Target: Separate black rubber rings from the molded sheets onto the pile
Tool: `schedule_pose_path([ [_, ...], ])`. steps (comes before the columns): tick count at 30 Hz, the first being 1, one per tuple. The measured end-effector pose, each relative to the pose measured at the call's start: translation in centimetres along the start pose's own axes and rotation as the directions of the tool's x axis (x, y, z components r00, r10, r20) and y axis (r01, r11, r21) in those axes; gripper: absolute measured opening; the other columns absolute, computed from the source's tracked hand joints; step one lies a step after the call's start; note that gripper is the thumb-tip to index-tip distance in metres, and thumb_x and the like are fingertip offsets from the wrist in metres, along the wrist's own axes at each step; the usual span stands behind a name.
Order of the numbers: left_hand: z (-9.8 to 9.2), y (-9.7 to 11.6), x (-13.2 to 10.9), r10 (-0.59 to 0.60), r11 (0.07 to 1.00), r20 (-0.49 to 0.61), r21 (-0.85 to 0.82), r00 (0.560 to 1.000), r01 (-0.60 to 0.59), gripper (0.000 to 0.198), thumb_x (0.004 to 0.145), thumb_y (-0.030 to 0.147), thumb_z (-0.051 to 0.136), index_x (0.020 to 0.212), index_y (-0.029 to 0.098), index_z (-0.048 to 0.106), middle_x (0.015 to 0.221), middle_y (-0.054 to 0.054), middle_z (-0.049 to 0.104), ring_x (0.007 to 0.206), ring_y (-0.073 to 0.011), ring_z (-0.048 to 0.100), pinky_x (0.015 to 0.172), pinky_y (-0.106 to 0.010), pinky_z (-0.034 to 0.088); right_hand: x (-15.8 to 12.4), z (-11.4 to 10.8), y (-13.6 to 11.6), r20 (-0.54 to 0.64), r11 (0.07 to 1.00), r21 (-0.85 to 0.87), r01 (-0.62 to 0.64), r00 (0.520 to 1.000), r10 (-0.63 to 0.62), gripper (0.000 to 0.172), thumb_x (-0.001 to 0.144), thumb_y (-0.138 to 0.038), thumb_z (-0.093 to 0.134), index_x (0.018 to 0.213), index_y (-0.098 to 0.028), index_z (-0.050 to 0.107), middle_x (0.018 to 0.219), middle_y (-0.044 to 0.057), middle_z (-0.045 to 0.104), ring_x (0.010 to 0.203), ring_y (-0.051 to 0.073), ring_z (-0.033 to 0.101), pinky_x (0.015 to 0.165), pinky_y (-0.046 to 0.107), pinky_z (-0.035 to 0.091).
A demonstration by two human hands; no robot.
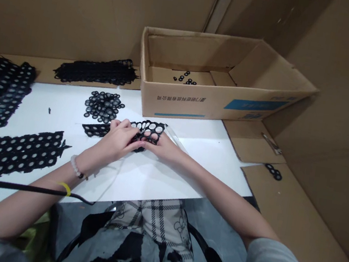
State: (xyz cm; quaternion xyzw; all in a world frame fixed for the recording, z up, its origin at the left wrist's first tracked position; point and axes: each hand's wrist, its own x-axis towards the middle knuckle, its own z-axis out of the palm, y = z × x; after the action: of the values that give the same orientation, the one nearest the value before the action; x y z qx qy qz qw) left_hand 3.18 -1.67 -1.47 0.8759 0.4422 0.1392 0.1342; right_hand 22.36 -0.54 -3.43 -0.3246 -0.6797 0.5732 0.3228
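Note:
Both hands meet at a black perforated sheet [152, 131] with round holes, over the white table top. My left hand [121, 138] is closed on the sheet's middle, fingers bent over it. My right hand [162, 146] holds its right end, with the thumb towards my left hand and the other fingers mostly hidden behind the sheet. A narrower part of the black material [95, 129] sticks out to the left of my left hand. Just behind it lies a pile of loose black rings [103, 106].
A cardboard box [217, 104] with a few rings inside stands behind the hands. Perforated sheets [10, 152] lie at left, a dark stack [96, 71] at the back. A clear pen-like object [175, 137] lies near my right hand; tweezers [271, 143] and joined rings [273, 171] at right.

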Motion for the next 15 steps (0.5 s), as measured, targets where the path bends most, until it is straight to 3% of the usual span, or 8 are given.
schedule_pose_path([
  [5,-0.5,-0.6,0.4,-0.092,0.983,-0.061,-0.164,0.994,0.081,0.037,0.099,0.037,0.032,0.072,0.019,0.051,0.078,-0.004,0.053,0.085,-0.0221,0.048,0.086,-0.042,0.030,0.3,-0.3,-0.1,-0.063,0.996,0.068,-0.056,0.996,0.061,0.021,0.076,-0.036,0.065,0.072,-0.019,0.055,0.070,-0.003,0.054,0.071,0.013,0.050,0.073,0.029,0.041],
  [11,-1.5,-1.6,0.6,-0.237,0.904,-0.256,-0.410,0.937,0.117,0.040,0.098,0.035,0.030,0.062,0.022,0.040,0.063,-0.001,0.048,0.066,-0.0182,0.047,0.071,-0.035,0.035,0.7,-0.6,0.3,-0.249,0.990,0.043,-0.135,0.958,0.142,0.015,0.076,-0.032,0.058,0.068,-0.020,0.052,0.066,-0.004,0.050,0.067,0.012,0.045,0.067,0.027,0.040],
  [13,-1.8,-1.6,0.6,-0.245,0.933,-0.305,-0.331,0.920,0.139,0.040,0.098,0.033,0.030,0.062,0.021,0.042,0.062,-0.001,0.050,0.067,-0.0184,0.048,0.074,-0.036,0.034,0.7,-0.7,0.5,-0.260,0.979,0.067,-0.195,0.943,0.205,0.015,0.077,-0.032,0.054,0.069,-0.020,0.052,0.065,-0.004,0.049,0.064,0.012,0.045,0.063,0.026,0.039],
  [15,-1.7,-1.2,0.5,-0.206,0.972,-0.280,-0.166,0.938,0.164,0.037,0.097,0.033,0.033,0.067,0.020,0.050,0.068,-0.003,0.054,0.073,-0.0198,0.050,0.080,-0.040,0.033,0.7,-0.7,0.6,-0.230,0.970,0.088,-0.227,0.943,0.241,0.017,0.077,-0.036,0.056,0.070,-0.021,0.052,0.066,-0.004,0.051,0.064,0.012,0.045,0.062,0.026,0.039],
])
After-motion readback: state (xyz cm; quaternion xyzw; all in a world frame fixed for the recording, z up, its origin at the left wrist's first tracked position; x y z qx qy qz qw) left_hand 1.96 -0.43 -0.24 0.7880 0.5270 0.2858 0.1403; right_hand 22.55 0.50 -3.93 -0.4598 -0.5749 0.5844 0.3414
